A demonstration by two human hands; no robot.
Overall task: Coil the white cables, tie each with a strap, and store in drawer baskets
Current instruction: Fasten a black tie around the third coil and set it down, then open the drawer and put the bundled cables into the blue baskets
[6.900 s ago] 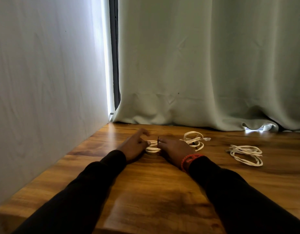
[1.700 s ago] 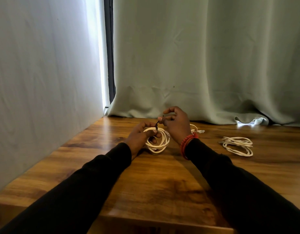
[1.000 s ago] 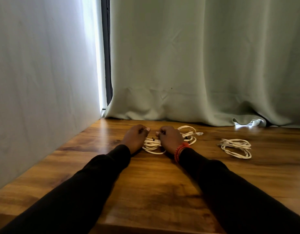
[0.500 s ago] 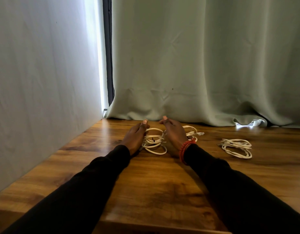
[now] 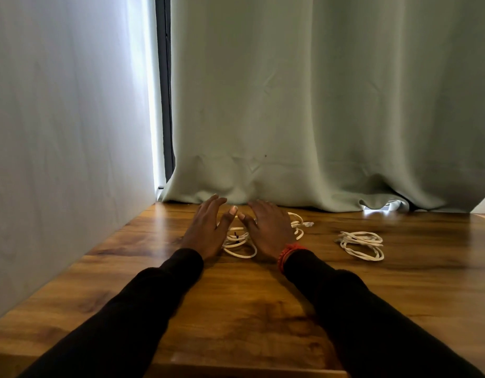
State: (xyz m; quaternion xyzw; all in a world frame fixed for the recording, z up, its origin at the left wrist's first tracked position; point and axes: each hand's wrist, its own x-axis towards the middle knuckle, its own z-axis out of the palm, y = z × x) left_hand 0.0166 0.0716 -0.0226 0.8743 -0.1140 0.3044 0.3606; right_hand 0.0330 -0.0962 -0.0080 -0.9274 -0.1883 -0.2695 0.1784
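Looks like a room in a home: a glossy wooden table (image 5: pixel 235 309) pushed up against a pale green curtain (image 5: pixel 317 105) that drapes onto its far edge, daylight slipping past a dark window frame (image 5: pixel 165 91), a plain white wall (image 5: pixel 58 132) alongside.

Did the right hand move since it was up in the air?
Yes. The right hand came down from curtain height and now lies open over the cable coil on the table.
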